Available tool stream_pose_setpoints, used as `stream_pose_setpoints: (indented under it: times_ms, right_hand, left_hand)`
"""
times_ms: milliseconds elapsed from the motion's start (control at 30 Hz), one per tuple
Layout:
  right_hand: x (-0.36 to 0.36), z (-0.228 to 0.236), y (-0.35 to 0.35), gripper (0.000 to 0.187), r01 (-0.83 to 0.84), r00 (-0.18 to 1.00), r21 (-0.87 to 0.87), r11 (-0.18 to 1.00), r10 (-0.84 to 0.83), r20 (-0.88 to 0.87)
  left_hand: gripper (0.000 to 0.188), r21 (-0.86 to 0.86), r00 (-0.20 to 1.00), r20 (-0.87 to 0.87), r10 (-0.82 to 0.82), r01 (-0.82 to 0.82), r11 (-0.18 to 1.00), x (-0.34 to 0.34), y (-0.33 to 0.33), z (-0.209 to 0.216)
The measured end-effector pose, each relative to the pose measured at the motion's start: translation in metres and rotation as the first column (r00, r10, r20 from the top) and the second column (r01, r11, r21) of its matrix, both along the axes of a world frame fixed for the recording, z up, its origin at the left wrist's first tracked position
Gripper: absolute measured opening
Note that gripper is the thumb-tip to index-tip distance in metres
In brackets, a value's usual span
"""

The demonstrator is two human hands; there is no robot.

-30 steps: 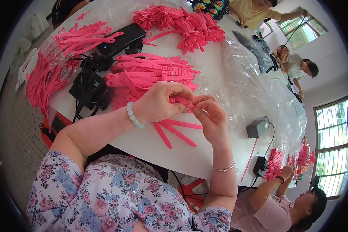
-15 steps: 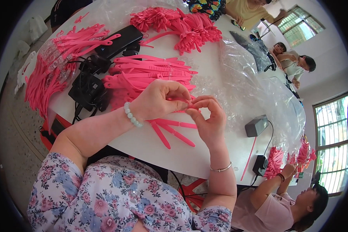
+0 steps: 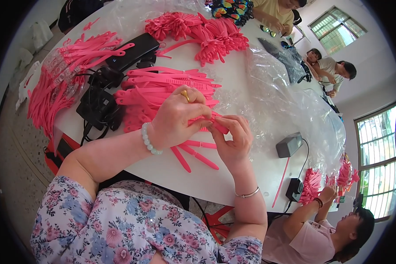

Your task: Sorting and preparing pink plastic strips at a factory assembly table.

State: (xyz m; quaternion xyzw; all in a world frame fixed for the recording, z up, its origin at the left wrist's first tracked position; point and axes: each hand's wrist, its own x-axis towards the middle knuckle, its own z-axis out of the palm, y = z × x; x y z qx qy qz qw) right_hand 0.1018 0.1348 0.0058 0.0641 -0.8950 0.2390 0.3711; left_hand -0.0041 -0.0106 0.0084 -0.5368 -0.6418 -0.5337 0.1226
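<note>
My left hand (image 3: pixel 178 118) and my right hand (image 3: pixel 234 140) meet above the near part of the white table (image 3: pixel 158 168). Between them is a pink rubber strap (image 3: pixel 221 127), pinched by the fingertips of both; most of its length is hidden by the hands. Just beyond my left hand lies a thick pile of similar pink straps (image 3: pixel 167 83), some with ridged ends. A few loose straps (image 3: pixel 193 156) fan out below my hands. Small clear plastic pieces (image 3: pixel 240 103) are scattered to the right of the pile.
Left of the pile stand black adapters with cables (image 3: pixel 100 103) and a black box (image 3: pixel 134 52). More strap bundles lie at the far left (image 3: pixel 57 88) and the back (image 3: pixel 220 39). Clear plastic sheeting (image 3: pixel 290 103) covers the right side. A grey box (image 3: pixel 289 145) sits nearer; co-workers sit around.
My left hand has turned so its ringed finger shows, with the fingers more curled. More of the pink strap shows between my hands. The view has shifted slightly.
</note>
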Motion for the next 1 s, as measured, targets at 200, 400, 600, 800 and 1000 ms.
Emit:
stream_pose_setpoints:
  times_ms: [200, 400, 600, 800, 1000]
  right_hand:
    - [0.001, 0.001, 0.0, 0.025, 0.007, 0.999, 0.099, 0.995, -0.002, -0.049]
    - [0.0, 0.002, 0.002, 0.028, -0.014, 0.999, 0.16, 0.987, 0.022, -0.043]
    - [0.001, 0.004, 0.003, 0.027, -0.042, 0.999, 0.114, 0.993, 0.04, 0.024]
    - [0.002, 0.006, 0.002, 0.025, -0.063, 0.997, 0.096, 0.993, 0.059, 0.042]
    - [0.002, 0.003, -0.001, 0.021, -0.088, 0.993, 0.002, 0.996, 0.088, 0.073]
  left_hand:
    - [0.014, -0.061, 0.988, 0.123, -0.089, 0.097, 0.993, -0.001, 0.004, -0.011]
    - [0.01, -0.128, 0.813, 0.546, -0.2, 0.317, 0.94, 0.0, 0.002, -0.007]
    - [0.011, -0.189, 0.809, 0.552, -0.203, 0.359, 0.914, -0.001, -0.001, -0.005]
    - [0.011, -0.168, 0.926, 0.286, -0.245, 0.3, 0.939, -0.004, 0.001, -0.013]
    - [0.012, -0.137, 0.989, 0.088, -0.117, 0.129, 0.982, 0.002, 0.004, -0.018]
